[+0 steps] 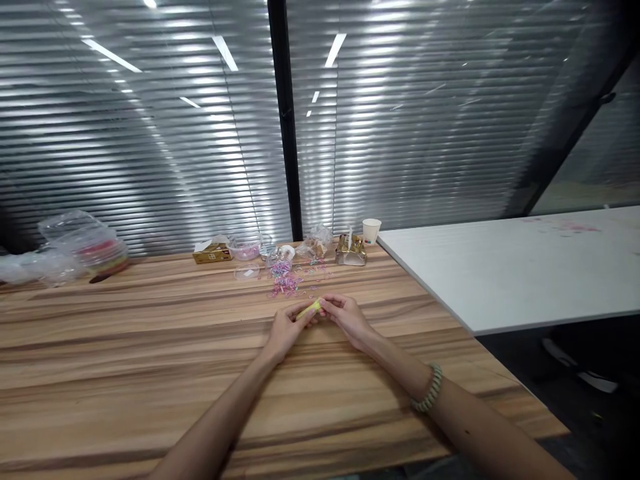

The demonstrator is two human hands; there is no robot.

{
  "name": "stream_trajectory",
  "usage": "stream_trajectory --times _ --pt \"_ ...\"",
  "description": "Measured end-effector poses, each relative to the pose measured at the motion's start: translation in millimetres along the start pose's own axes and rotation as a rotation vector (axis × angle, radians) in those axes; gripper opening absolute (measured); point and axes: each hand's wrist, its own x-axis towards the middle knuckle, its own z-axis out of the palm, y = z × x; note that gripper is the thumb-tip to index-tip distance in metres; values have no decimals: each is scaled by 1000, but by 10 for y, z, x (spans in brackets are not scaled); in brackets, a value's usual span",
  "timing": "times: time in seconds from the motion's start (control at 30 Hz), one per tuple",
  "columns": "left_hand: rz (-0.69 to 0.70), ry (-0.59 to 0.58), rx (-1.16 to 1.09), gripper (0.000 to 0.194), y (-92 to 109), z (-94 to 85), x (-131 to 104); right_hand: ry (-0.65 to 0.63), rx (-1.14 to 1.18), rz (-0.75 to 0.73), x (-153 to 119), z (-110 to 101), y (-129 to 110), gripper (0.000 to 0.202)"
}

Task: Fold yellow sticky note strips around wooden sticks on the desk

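My left hand [289, 325] is closed around a small, elongated yellow-green piece [309, 309], whose exact kind is too small to make out. The fingertips of my right hand [346, 316] pinch its upper right end. Both hands meet just above the wooden tabletop. Beyond them lies a loose pile of small pink, purple and pale green pieces [287, 283], some spilling from a clear tipped container [279, 260]. My fingers partly hide the yellow-green piece.
Along the back of the wooden table [150, 373] stand a gold tissue box [213, 251], a clear round tub [245, 251], a gold tissue pack [351, 251] and a paper cup [371, 231]. Plastic-wrapped containers [95, 247] sit far left. A white table [500, 267] adjoins on the right.
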Motion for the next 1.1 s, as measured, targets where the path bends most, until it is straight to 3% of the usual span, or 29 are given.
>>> stream_trajectory --times 0.57,0.73,0.83,1.0,1.1 --pt "34 -57 174 37 -51 -51 21 -12 30 35 12 -15 40 29" --pt "28 -12 221 37 -65 -58 35 -24 -13 41 61 -64 96 30" --pt "-6 80 270 38 -70 -62 43 -19 -245 -16 121 -142 123 27" --pt "-38 136 307 39 -67 -55 37 -39 -1024 -425 209 -299 119 18" --pt "-38 133 326 37 -61 -39 31 -80 -1248 -546 258 -351 135 20"
